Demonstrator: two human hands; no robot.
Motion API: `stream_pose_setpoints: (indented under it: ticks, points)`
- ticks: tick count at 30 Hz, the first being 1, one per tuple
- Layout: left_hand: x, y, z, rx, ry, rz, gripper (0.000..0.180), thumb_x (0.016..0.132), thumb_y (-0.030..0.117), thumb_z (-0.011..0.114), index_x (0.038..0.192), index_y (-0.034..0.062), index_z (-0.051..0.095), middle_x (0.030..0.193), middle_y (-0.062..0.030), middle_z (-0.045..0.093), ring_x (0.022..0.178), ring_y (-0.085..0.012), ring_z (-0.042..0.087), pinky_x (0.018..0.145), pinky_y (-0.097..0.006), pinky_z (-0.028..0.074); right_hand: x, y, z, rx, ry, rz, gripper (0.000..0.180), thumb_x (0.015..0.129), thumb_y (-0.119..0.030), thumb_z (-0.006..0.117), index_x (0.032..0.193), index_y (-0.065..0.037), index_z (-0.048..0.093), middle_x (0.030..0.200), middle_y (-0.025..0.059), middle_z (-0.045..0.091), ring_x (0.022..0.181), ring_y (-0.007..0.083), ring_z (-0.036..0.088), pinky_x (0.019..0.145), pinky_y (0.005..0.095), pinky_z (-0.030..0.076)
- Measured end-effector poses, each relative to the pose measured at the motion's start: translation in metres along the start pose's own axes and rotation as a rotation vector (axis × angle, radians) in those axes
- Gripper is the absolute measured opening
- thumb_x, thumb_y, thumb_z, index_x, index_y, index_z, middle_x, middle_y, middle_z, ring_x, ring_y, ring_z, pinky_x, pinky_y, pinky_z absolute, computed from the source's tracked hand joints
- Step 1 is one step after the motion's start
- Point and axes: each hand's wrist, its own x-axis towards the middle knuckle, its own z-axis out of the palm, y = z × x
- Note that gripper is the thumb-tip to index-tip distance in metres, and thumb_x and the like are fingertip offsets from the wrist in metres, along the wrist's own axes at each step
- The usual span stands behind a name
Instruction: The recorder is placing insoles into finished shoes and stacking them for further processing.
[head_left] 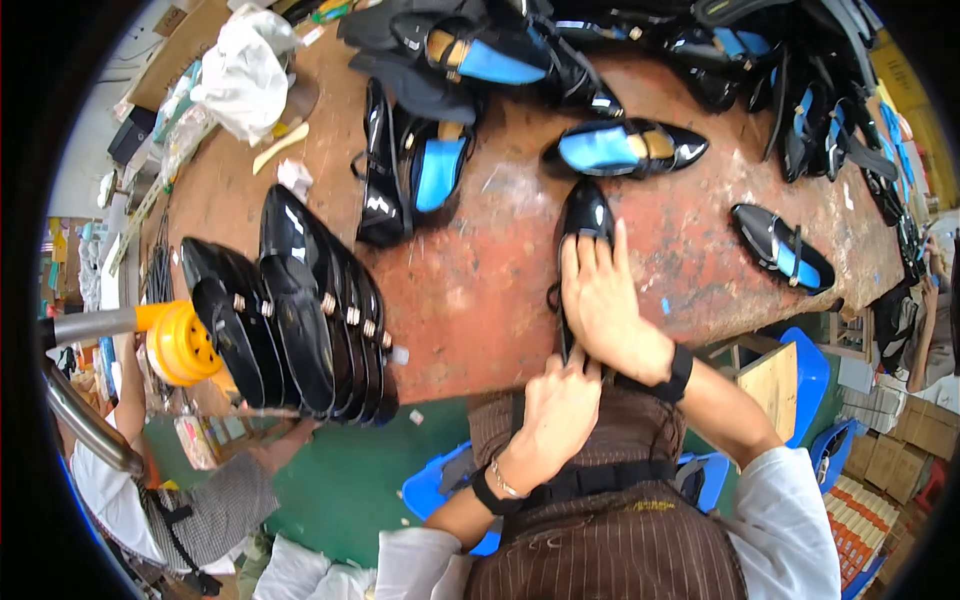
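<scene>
— Where are our hands?
— Right hand (pixel 603 300) presses flat on the black shoe (pixel 583 225) at the surface's (pixel 480 290) six-o'clock edge; left hand (pixel 560 405) apparently pinches its heel.

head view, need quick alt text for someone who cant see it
Both hands press on a glossy black shoe at the near edge of a worn reddish table: right hand flat on top, left hand at its heel. More black shoes with blue insoles lie around.
</scene>
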Motion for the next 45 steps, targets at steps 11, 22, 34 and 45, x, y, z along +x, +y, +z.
stream_pose_setpoints:
  ticks: [11, 22, 34, 45]
  points:
    - [-0.022, -0.022, -0.032, -0.139, 0.256, 0.137, 0.046, 0.083, 0.025, 0.074, 0.123, 0.0043, 0.066, 0.13, -0.0163, 0.063, 0.079, -0.0304, 0.066, 0.071, -0.037, 0.056, 0.008, 0.059, -0.032, 0.88, -0.263, -0.281, 0.031, 0.088, -0.009, 0.059, 0.116, 0.0, 0.069, 0.111, 0.0167, 0.069, 0.102, 0.0289, 0.067, 0.115, 0.0712, 0.016]
    - [-0.112, -0.093, -0.187, 0.333, 0.562, -0.539, 0.041, 0.095, 0.032, 0.066, 0.107, -0.0071, 0.069, 0.104, -0.0289, 0.069, 0.097, -0.0446, 0.065, 0.087, -0.046, 0.052, 0.13, 0.344, -0.066, 1.36, 0.581, 0.916, 0.042, 0.089, -0.019, 0.071, 0.125, 0.001, 0.061, 0.11, 0.012, 0.069, 0.107, 0.0182, 0.063, 0.094, 0.0321, 0.047]
    - [-0.099, -0.072, -0.192, 0.51, 0.07, -0.79, 0.05, 0.086, 0.052, 0.07, 0.106, 0.0065, 0.072, 0.089, -0.0201, 0.072, 0.083, -0.04, 0.069, 0.072, -0.048, 0.054, 0.139, 0.351, -0.08, 1.986, 0.464, 0.674, 0.048, 0.093, -0.004, 0.065, 0.136, 0.003, 0.045, 0.103, 0.0102, 0.066, 0.092, 0.0189, 0.067, 0.082, 0.032, 0.052]
    - [0.341, 0.005, -0.21, 0.019, 0.449, 0.364, 0.09, 0.087, 0.033, 0.072, 0.151, -0.0097, 0.026, 0.157, -0.0368, 0.019, 0.146, -0.0472, 0.026, 0.12, -0.044, 0.026, -0.088, 0.242, -0.1, 2.135, 0.316, 0.759, 0.055, 0.088, -0.025, 0.074, 0.13, 0.004, 0.054, 0.123, 0.0231, 0.066, 0.105, 0.0328, 0.068, 0.077, 0.041, 0.059]
